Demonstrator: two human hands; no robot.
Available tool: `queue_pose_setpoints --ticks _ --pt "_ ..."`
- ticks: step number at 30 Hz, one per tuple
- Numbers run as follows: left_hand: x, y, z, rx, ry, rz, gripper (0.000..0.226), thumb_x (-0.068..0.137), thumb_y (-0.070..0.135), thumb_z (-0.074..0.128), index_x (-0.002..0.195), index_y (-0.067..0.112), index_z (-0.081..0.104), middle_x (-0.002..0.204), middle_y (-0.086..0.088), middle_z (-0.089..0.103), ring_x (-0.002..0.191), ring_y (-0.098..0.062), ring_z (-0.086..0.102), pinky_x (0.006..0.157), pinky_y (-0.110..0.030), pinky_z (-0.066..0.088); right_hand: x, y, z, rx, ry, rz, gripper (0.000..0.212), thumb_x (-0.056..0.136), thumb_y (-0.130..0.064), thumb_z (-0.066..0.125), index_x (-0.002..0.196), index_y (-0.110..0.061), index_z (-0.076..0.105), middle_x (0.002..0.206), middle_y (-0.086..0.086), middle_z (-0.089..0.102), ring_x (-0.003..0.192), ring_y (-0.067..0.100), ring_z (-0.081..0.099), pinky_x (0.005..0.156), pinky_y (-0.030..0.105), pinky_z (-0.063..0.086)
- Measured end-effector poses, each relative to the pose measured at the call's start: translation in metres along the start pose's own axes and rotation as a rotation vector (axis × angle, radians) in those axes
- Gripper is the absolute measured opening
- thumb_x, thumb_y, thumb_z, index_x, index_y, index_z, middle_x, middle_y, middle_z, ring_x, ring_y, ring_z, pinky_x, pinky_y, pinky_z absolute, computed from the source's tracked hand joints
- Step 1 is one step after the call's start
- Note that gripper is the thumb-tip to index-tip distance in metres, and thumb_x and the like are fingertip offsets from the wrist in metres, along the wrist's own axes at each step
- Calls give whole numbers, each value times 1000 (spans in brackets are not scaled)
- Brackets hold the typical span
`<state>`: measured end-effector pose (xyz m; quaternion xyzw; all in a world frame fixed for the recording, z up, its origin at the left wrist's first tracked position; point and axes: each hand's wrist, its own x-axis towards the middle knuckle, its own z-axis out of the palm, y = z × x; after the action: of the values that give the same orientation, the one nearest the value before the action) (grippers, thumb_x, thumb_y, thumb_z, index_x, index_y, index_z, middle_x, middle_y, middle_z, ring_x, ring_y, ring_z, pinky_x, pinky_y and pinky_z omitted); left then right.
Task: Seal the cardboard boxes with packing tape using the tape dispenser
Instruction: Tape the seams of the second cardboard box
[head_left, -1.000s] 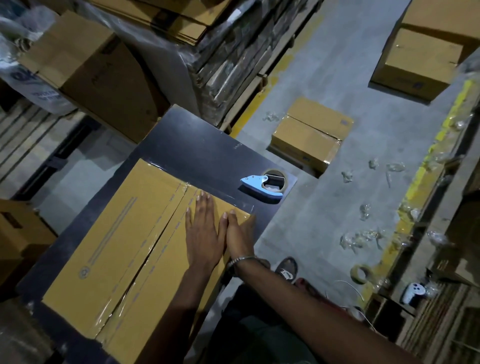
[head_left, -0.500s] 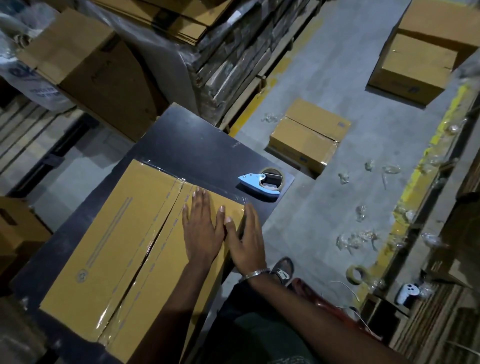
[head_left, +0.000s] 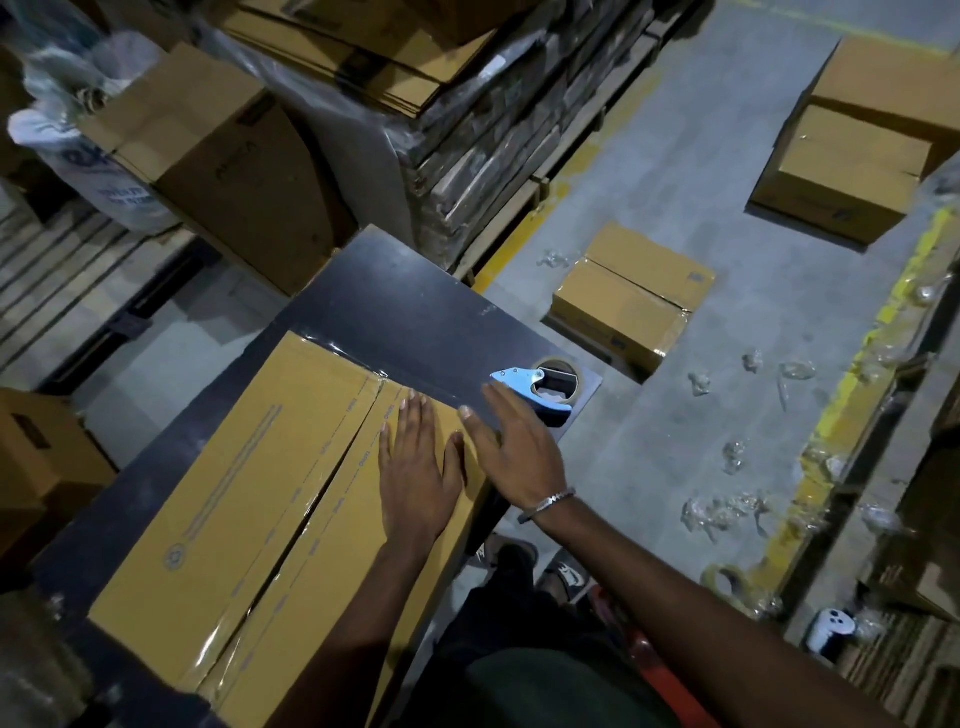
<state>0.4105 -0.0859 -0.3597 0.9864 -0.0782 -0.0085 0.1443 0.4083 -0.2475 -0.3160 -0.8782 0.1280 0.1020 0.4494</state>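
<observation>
**Flat hand on the taped box, other hand near the dispenser**

Nearest the camera, two bare forearms stretch forward over a long, flat cardboard box (head_left: 249, 499) lying on a dark, matte counter (head_left: 415, 312). The box is smooth tan card with faint printed lines and a round mark near its near end. Its two top flaps meet in a straight centre seam, and a glossy strip of clear tape (head_left: 291, 525) runs along that seam, catching the light and wrinkling a little at the far edge.

The left hand (head_left: 418, 467) lies palm down on the right flap, fingers straight and close together, pressing flat and gripping nothing. The right hand (head_left: 511, 441), a thin metal bracelet (head_left: 548, 503) at its wrist, is spread open past the box's far right corner, fingers extended and holding nothing; whether it touches the counter cannot be told.

Just beyond its fingertips the tape dispenser (head_left: 540, 384) rests on the counter's far right corner: a light-blue body with a pointed nose and a round roll of tape behind it.

Farther off, on the grey concrete floor (head_left: 727, 156), stand closed cardboard boxes (head_left: 623, 306), crumpled scraps of clear tape (head_left: 727, 509) and a worn yellow painted line (head_left: 841, 441). Stacks of flattened cardboard (head_left: 467, 104) rise behind the counter.
</observation>
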Motion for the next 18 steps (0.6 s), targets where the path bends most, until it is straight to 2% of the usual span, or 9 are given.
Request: queue_pose_setpoints --ticks 2,4,6,8,10,13,14,16,18 --pt "-1 -1 1 -3 4 7 65 111 45 19 167 12 20 176 -4 13 163 -16 6 132 -52 13 -4 4 14 -137 -69 -118 69 105 -64 36 159 -21 40 156 2 51 142 21 49 114 37 42" --pt "-1 0 3 -40 2 1 62 112 41 20 167 13 20 176 -3 12 163 -13 4 132 -52 13 3 10 15 -247 -94 -98 70 105 -66 27 153 -20 48 139 8 65 127 27 60 101 38 49" --pt "1 0 4 -83 0 -11 59 114 40 21 168 14 19 176 -1 10 163 -11 2 132 -51 11 19 9 2 -275 -194 -7 69 104 -69 20 131 -24 65 118 12 72 112 31 67 90 37 51" --pt "1 -2 3 -120 6 -13 59 115 40 22 167 15 19 176 1 10 162 -9 1 132 -50 10 35 6 -17 -292 -408 61 65 105 -68 15 112 -31 67 101 17 69 96 31 66 86 38 48" --pt "1 -3 1 -192 36 -22 58 114 42 28 166 17 24 175 3 16 162 -7 6 132 -50 13 47 2 -27 -319 -422 0 64 104 -69 11 122 -34 62 107 16 69 98 29 66 93 40 50" --pt "-3 -5 -2 -318 156 -117 55 113 37 37 163 15 35 172 2 28 161 -10 18 130 -52 19 43 -7 -10 -212 -289 -127 64 107 -63 22 154 -24 44 157 3 49 142 22 48 118 37 37" --pt "-4 -6 -3 -291 211 -152 54 112 34 39 162 14 37 172 0 29 161 -13 19 131 -53 16 37 -12 2 -232 -295 -190 61 110 -56 25 161 -22 35 164 0 40 146 20 43 119 34 35" --pt "-5 -7 -5 -170 281 -233 54 111 30 39 162 14 36 173 -3 28 162 -17 15 132 -51 8 27 -15 22 -378 -265 -264 61 111 -52 24 163 -21 26 158 4 48 136 26 54 104 37 47" --pt "-3 -10 -6 -89 272 -339 58 111 35 36 165 13 29 175 -5 21 163 -19 9 131 -50 4 34 -17 25 -457 -241 -207 58 109 -58 20 152 -24 38 134 13 66 115 34 66 86 40 51"
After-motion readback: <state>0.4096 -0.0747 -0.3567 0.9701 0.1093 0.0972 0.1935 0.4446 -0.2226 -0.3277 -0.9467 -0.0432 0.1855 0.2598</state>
